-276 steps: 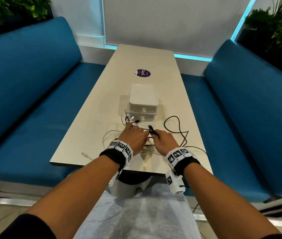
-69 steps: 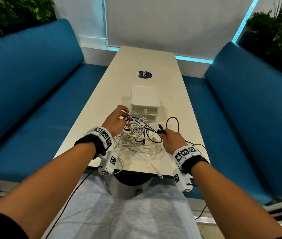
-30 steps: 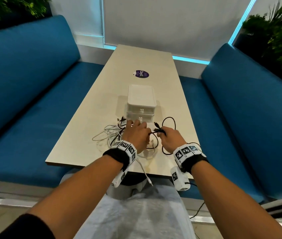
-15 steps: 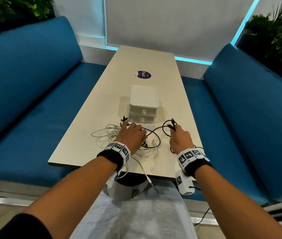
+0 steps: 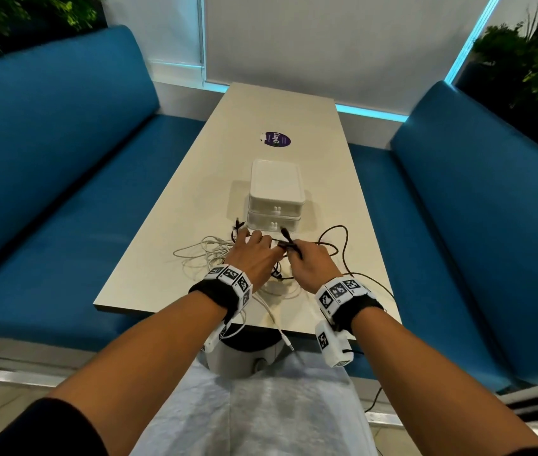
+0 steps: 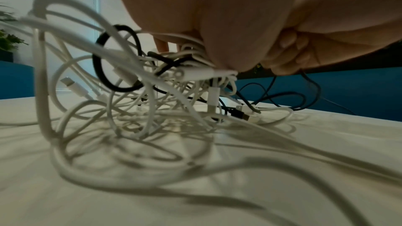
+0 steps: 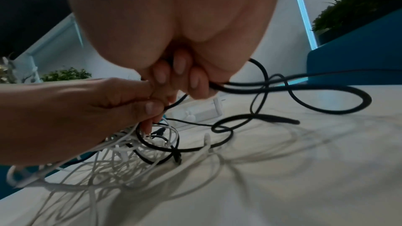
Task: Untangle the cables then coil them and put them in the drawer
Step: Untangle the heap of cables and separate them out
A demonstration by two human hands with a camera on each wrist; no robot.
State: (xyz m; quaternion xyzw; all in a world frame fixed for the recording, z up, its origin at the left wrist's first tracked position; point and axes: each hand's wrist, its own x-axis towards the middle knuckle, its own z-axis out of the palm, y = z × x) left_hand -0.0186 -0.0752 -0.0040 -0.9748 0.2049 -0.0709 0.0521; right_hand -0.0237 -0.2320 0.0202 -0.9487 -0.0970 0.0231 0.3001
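Observation:
A tangle of white cables (image 5: 201, 255) and a black cable (image 5: 340, 238) lies on the table in front of the white two-drawer box (image 5: 275, 199), whose drawers are both closed. My left hand (image 5: 261, 245) sits on the tangle; in the right wrist view its thumb and forefinger (image 7: 152, 106) pinch the black cable (image 7: 282, 90) right beside my other hand. White cables (image 6: 130, 78) bunch under its palm. My right hand (image 5: 294, 255) has its fingers (image 7: 180, 75) curled round the black cable, whose plug end (image 5: 285, 233) sticks up past the knuckles.
The beige table (image 5: 280, 110) runs away from me between two blue benches (image 5: 47, 166). A purple sticker (image 5: 275, 139) lies beyond the drawer box. One white cable end (image 5: 289, 343) hangs over the near table edge.
My right hand has come back left with the black cable and now meets my left hand over the tangle. The left hand has stayed on the white cables.

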